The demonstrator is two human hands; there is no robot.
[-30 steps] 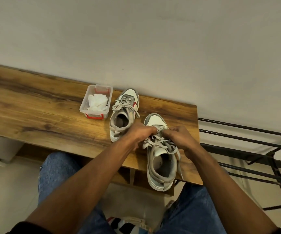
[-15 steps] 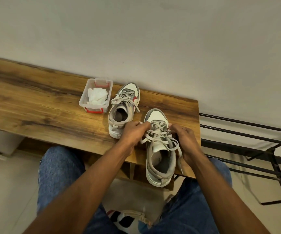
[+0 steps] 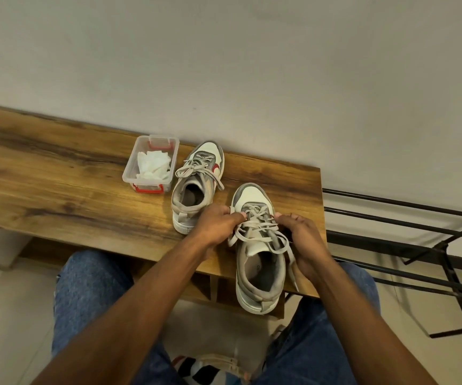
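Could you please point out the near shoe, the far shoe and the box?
near shoe (image 3: 252,195): head view, toe cap.
far shoe (image 3: 210,150): head view, toe cap.
box (image 3: 130,165): head view, left wall.

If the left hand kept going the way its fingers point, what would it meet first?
The left hand pinches the laces of the near shoe, so those come first; beyond them, probably the right hand, though depth is unclear.

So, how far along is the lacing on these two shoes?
Done: the far shoe looks laced, with loops lying across its top. In hand: the left hand and right hand pinch the laces of the near shoe on either side. Left: those laces lie slack, one end trailing beside the heel, so tightening and tying likely remain.
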